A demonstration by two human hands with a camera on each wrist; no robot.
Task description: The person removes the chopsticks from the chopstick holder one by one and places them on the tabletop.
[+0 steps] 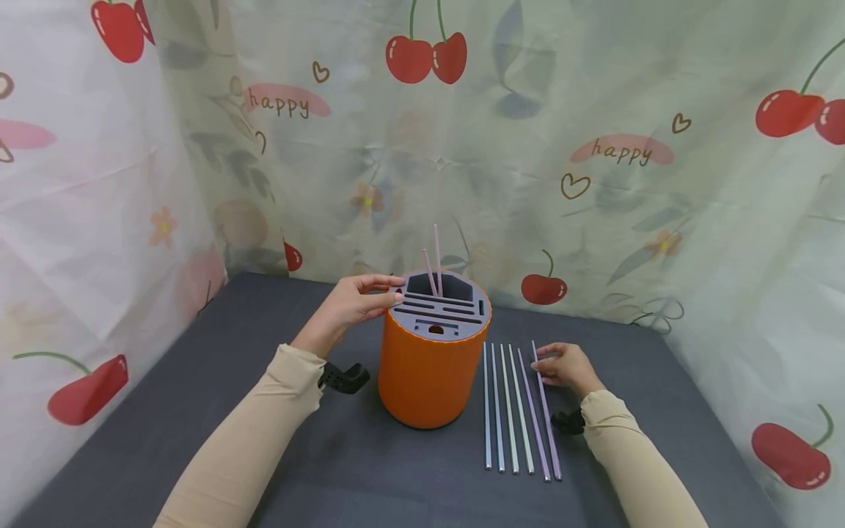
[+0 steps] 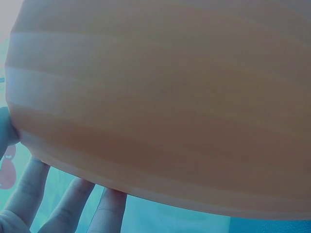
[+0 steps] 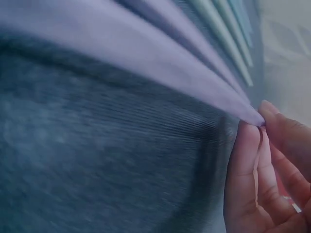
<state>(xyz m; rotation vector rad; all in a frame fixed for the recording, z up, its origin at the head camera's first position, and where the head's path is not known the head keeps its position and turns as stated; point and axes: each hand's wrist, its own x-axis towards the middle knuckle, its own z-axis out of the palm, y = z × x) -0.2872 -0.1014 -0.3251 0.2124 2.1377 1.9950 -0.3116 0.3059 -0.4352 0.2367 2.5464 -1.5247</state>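
Pinching a chopstick [image 1: 549, 425], the right grip [image 1: 568, 364] angles inward; the left grip [image 1: 351, 301], straight-fingered, touches the holder [image 1: 428, 381].

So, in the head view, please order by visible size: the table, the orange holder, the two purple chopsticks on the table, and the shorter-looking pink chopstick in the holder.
1. Table
2. Orange holder
3. Right purple chopstick, left purple chopstick: look too alike to rank
4. Pink chopstick, lower end hidden
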